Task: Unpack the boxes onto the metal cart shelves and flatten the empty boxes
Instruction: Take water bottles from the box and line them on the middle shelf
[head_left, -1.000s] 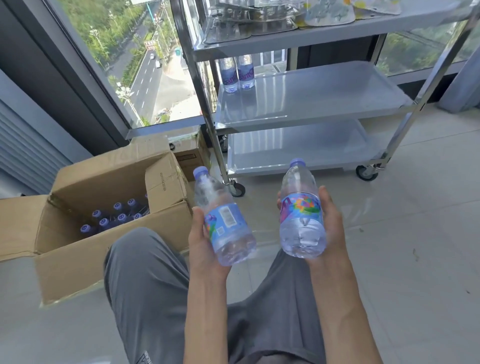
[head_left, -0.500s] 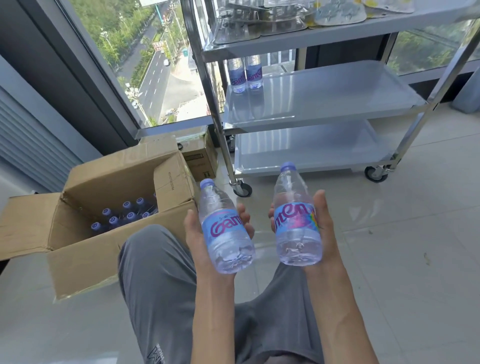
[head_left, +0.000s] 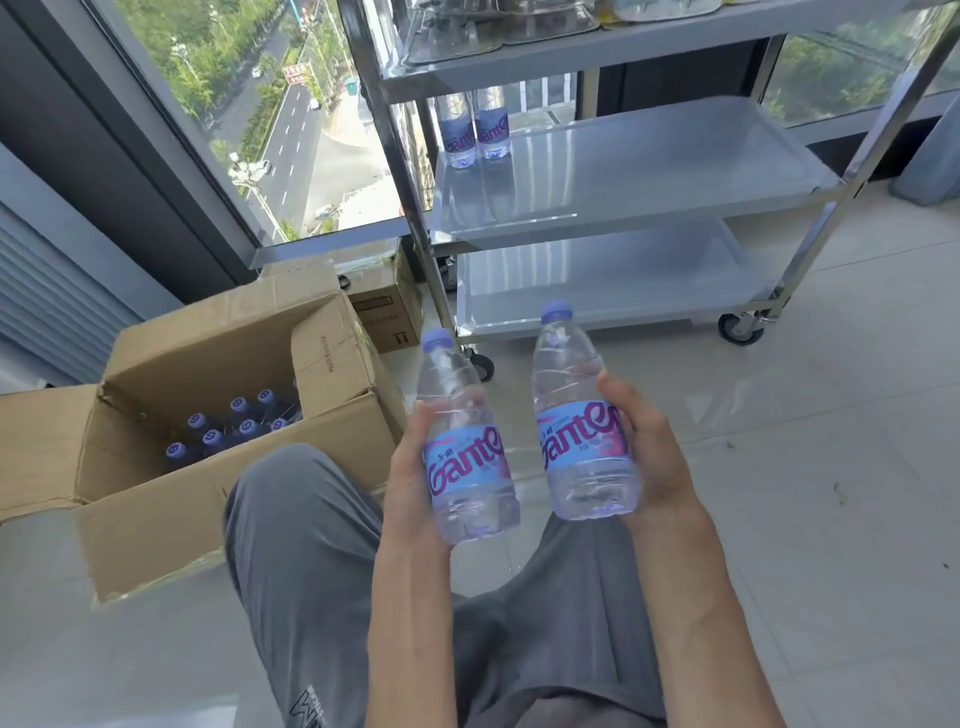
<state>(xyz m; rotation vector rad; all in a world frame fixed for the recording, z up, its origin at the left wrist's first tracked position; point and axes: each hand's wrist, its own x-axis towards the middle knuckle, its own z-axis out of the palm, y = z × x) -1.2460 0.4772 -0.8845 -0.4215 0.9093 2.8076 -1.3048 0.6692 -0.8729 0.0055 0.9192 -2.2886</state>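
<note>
**Water bottles in both hands, box half unpacked**

Bottles of water are held up in front of the metal cart (head_left: 644, 171) — one in each hand, caps pointing toward the shelves. The left hand (head_left: 410, 483) curls round the lower body of the left bottle (head_left: 462, 441), fingers wrapped behind its label and the thumb along the near side. The right hand (head_left: 649, 452) grips the right bottle (head_left: 582, 421) the same way, its thumb lying over the top edge of the label. Both bottles are clear with lilac caps and a blue label in pink lettering, and they tilt slightly away from the person. They sit close together without touching.

To the left on the tiled floor (head_left: 831, 467) stands the open cardboard box (head_left: 218, 488), flaps spread, with more capped bottles (head_left: 228, 431) upright in its far corner. A smaller closed carton (head_left: 387, 306) sits behind it, just beside the cart's front left leg.

On the cart's middle shelf (head_left: 649, 171) two shelved bottles (head_left: 475, 130) stand side by side at the back left corner — touching or nearly so. The lowest shelf (head_left: 613, 280) lies beneath it. The top shelf carries metal trays (head_left: 498, 26), only partly in view.

The person's grey trousers (head_left: 306, 545) fill the lower middle, knees raised beneath the forearms. A large window (head_left: 249, 114) behind the box looks down on a road and trees.
</note>
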